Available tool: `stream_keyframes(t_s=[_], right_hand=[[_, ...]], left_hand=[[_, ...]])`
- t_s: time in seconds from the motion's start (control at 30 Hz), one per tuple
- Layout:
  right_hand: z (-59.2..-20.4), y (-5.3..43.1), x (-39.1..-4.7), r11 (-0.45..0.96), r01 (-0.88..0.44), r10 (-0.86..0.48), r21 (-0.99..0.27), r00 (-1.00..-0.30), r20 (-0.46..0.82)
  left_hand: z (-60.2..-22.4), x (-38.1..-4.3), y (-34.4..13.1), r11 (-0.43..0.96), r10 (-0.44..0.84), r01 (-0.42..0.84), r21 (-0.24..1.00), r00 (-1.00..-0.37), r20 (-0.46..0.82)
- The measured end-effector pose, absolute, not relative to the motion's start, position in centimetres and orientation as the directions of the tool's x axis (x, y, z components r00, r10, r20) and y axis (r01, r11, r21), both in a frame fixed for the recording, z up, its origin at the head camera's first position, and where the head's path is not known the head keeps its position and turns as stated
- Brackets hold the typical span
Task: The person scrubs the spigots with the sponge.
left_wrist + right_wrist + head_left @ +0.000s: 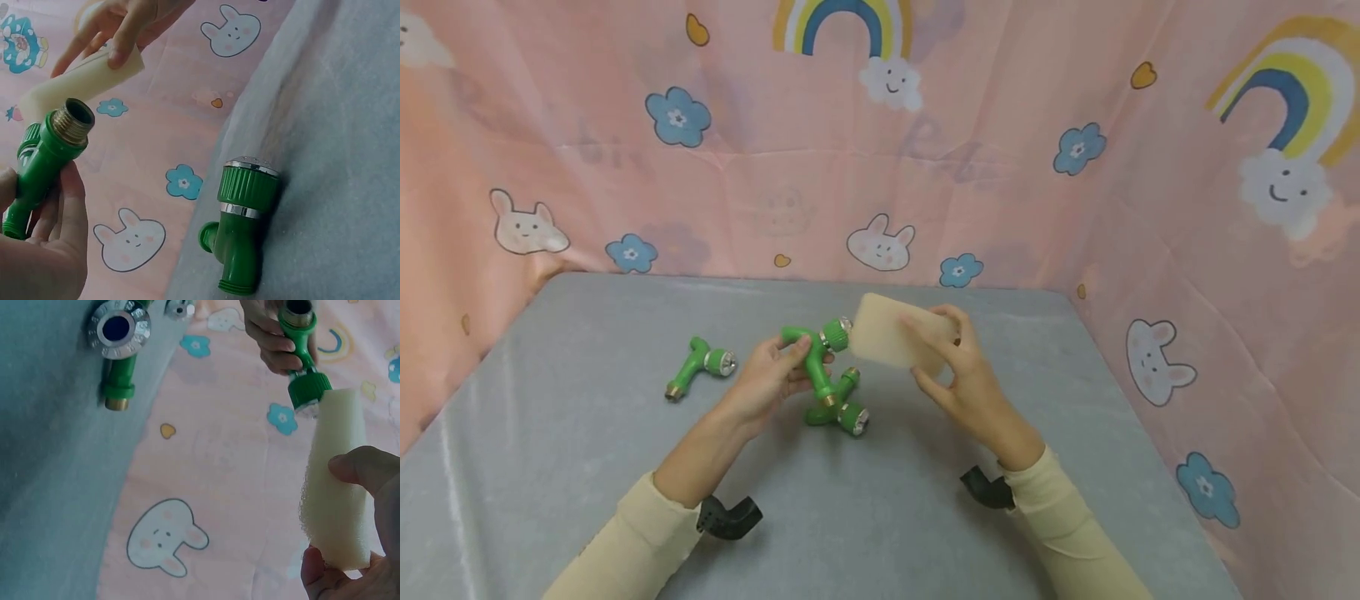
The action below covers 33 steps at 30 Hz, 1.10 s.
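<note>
My left hand (767, 379) grips a green tap (815, 362) by its body, raised above the table. Its brass threaded end shows in the left wrist view, and the ribbed knob points toward a cream sponge (887, 331). The sponge is pinched between the thumb and fingers of my right hand (968, 379). One corner of it meets the knob, as the right wrist view also shows. Just below the held tap, a second green tap (853, 418) lies on the table, partly covered from the head camera. A third green tap (694, 368) lies to the left of my left hand.
A grey cloth covers the table (880, 533). Behind it and at the sides hangs a pink curtain (737, 200) printed with rabbits, flowers and rainbows. Black curved pieces (730, 518) stick out by both wrists.
</note>
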State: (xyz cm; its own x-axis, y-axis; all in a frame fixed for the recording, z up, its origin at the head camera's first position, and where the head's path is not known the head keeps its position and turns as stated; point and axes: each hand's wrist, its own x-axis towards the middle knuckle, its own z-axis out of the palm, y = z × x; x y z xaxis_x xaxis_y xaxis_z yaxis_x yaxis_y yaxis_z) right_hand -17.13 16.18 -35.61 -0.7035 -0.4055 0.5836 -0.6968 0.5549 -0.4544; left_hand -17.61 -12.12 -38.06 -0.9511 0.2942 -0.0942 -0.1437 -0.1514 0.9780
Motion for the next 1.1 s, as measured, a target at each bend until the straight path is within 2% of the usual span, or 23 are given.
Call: stream_keyframes(t_s=[0.2, 0.47, 0.77, 0.87, 0.97, 1.1], right_hand=[[-35.5, 16.0, -17.1, 0.526, -0.69, -0.361, -0.497, -0.71, 0.604], [-36.4, 14.2, -16.4, 0.417, -0.737, -0.433, -0.531, -0.675, 0.597], [-36.3, 14.7, -16.8, 0.45, -0.706, -0.398, -0.547, -0.707, 0.585], [-36.1, 14.9, -16.6, 0.418, -0.723, -0.389, -0.55, -0.69, 0.611], [-36.0, 14.5, -16.2, 0.384, -0.749, -0.4, -0.539, -0.661, 0.634], [-36.5, 14.0, -15.9, 0.36, -0.757, -0.44, -0.545, -0.653, 0.616]], left_hand=[[-38.0, -17.4, -12.6, -0.233, 0.347, -0.187, 0.954, -0.933, -0.098], [-38.2, -17.4, -12.3, -0.353, 0.444, -0.245, 0.903, -0.894, -0.069], [-38.0, -17.3, -12.6, -0.446, 0.386, -0.282, 0.85, -0.917, -0.101], [-38.0, -17.3, -12.4, -0.446, 0.396, -0.293, 0.846, -0.912, -0.107], [-38.1, -17.3, -12.1, -0.447, 0.429, -0.305, 0.841, -0.898, -0.098], [-38.3, -17.0, -11.8, -0.462, 0.539, -0.325, 0.825, -0.842, -0.03]])
